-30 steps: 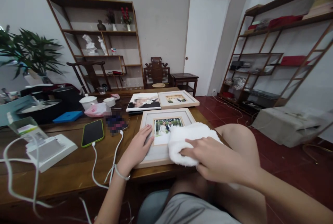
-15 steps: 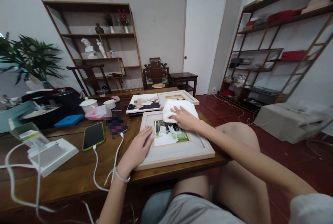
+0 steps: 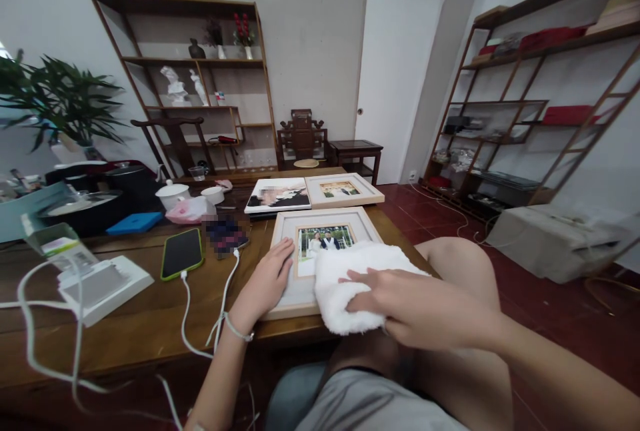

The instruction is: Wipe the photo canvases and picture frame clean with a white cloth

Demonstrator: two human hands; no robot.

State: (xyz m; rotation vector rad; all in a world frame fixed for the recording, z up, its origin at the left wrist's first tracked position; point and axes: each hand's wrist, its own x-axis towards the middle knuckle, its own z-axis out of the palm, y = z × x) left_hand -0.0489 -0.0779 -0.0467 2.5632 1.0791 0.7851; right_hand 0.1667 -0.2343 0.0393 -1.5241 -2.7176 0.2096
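Note:
A pale wooden picture frame (image 3: 294, 299) lies flat at the table's front edge, with a photo (image 3: 327, 239) of two people inside it. Resting on the frame's left side, my left hand (image 3: 270, 279) has its fingers stretched out and laid flat. My right hand (image 3: 415, 304) grips a fluffy white towel (image 3: 336, 284), its fingers partly sunk into the folds. This towel covers the frame's lower right part and hangs slightly over the near edge. Behind it lie a second framed photo (image 3: 370, 189) and a white-edged photo panel (image 3: 255, 199), side by side.
Left on the wooden table (image 3: 165, 321) are a green-cased phone (image 3: 182, 254) on a white cable, an opened white box (image 3: 120, 287), a blue flat case (image 3: 135, 223) and a lidded white pot (image 3: 173, 196). Shelves (image 3: 175, 1) stand against the wall.
My right hand has brought the towel from the frame's upper right toward me, down to its lower right. The two people in the photo are now uncovered. My left hand stays on the frame.

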